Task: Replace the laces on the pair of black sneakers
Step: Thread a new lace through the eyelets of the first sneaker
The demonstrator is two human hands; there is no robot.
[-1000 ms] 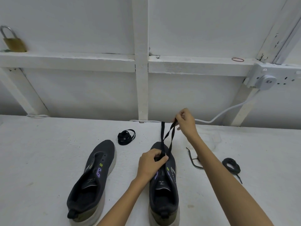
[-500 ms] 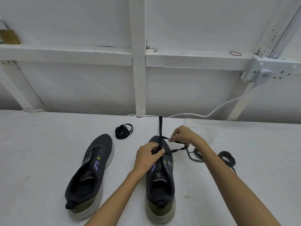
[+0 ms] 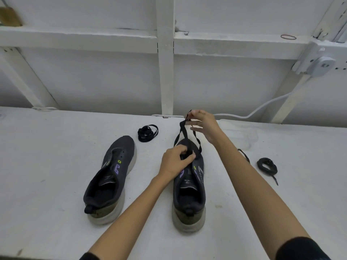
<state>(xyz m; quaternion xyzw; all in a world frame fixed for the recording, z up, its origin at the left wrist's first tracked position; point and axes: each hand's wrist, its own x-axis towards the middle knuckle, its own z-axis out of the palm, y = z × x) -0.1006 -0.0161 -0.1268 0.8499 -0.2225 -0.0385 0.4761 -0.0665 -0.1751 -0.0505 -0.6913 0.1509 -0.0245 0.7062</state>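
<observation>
The black lace (image 3: 185, 132) rises in two strands from the front of the sneaker (image 3: 189, 186) under the left hand (image 3: 174, 162), which curls on the vamp, gripping the lace base & hiding the eyelets there. The right hand (image 3: 203, 126), just beyond & above, pinches both strand tops btwn thumb & forefinger, other fingers spread. The 2nd sneaker (image 3: 112, 175) lies left of the left hand w/ a lace coil (image 3: 147, 132) past its toe; a second lace coil (image 3: 266, 165) sits right of the right forearm, all on the white table (image 3: 47, 166).

Black sleeves were worn: the right sleeve (image 3: 300, 249) broad at five o'clock, the left sleeve (image 3: 87, 257) a sliver at seven o'clock. Below them everything was bare down to the left hand (image 3: 174, 162) and right hand (image 3: 204, 126).
</observation>
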